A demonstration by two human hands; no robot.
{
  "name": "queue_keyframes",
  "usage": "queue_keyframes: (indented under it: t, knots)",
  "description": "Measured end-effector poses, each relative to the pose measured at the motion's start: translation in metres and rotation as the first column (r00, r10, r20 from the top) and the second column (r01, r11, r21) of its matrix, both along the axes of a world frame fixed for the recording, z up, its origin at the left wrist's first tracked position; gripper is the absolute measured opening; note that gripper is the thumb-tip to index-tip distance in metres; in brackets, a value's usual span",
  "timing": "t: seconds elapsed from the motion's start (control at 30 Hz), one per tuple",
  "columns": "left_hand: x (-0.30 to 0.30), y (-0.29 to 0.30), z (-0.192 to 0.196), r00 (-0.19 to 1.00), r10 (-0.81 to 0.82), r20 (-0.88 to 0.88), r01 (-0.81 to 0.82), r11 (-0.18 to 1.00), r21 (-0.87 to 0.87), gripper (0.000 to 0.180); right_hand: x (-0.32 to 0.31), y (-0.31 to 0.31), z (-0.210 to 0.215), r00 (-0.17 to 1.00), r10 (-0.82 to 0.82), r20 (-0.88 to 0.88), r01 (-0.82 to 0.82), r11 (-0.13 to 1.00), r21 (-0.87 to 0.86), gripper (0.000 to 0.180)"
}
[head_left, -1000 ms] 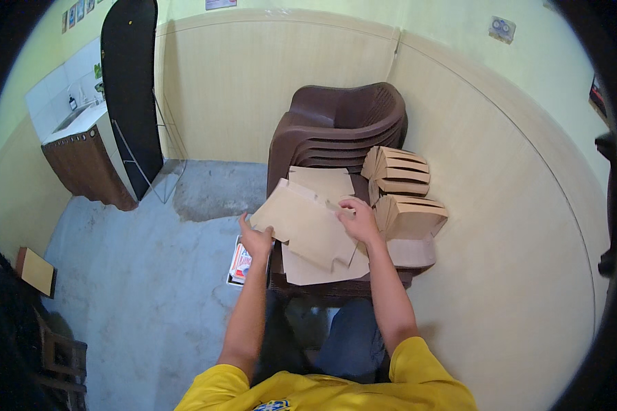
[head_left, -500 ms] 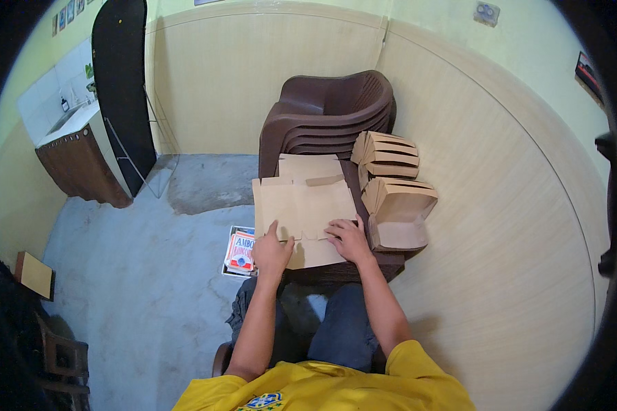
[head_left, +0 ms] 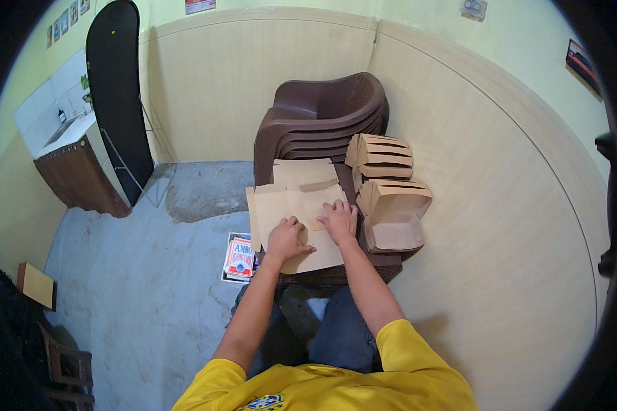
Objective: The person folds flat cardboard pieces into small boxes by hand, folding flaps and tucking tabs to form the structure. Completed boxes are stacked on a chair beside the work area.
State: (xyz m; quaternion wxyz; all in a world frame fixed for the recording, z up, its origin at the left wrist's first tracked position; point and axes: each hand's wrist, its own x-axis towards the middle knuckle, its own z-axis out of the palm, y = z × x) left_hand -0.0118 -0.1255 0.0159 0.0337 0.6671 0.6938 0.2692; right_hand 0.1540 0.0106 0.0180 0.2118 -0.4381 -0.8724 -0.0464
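Note:
A flat brown cardboard box blank with cut flaps lies in front of me on a dark brown plastic surface. My left hand rests on its near part, thumb stretched to the right and fingers bent against the card. Higher up and to the right, my right hand presses on the blank with its fingers apart. Between the hands a small flap stands partly folded up. Neither hand is closed round anything; the card under the palms is hidden.
Folded cardboard boxes stand at the right: a nested stack and an open one. Brown plastic chairs are stacked behind the blank. On the floor at the left sits a small bin with printed packets.
Both hands have moved inward over the blank, the right one also farther away from me. A small flap near the middle has come up. The view has shifted slightly.

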Motion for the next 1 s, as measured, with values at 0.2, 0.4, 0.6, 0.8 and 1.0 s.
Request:
queue_keyframes:
  t: [0.2, 0.4, 0.6, 0.8, 1.0]
  knots:
    - [-0.002, -0.001, 0.000, 0.994, -0.078, -0.072, 0.078, 0.997, -0.003, 0.047, 0.005, -0.008, -0.011, 0.991, -0.119, -0.060, 0.127, 0.979, 0.159, 0.045]
    - [-0.010, 0.010, -0.008, 0.995, -0.095, -0.032, 0.095, 0.995, -0.006, 0.027, 0.001, -0.003, -0.031, 0.985, 0.058, -0.162, -0.010, 0.958, 0.286, 0.037]
    - [-0.001, 0.023, -0.006, 0.989, 0.087, 0.115, -0.092, 0.995, 0.039, 0.019, 0.006, -0.009, -0.028, 0.979, 0.129, -0.159, -0.071, 0.942, 0.329, 0.033]
    - [-0.003, 0.031, -0.009, 0.998, 0.061, -0.013, -0.060, 0.996, 0.071, 0.014, 0.009, -0.010, -0.022, 0.976, 0.133, -0.171, -0.099, 0.976, 0.196, 0.041]
    - [-0.011, 0.034, -0.015, 0.986, 0.098, 0.135, -0.110, 0.990, 0.088, 0.027, 0.006, -0.008, -0.025, 0.975, -0.015, -0.221, 0.021, 0.999, 0.025, 0.052]
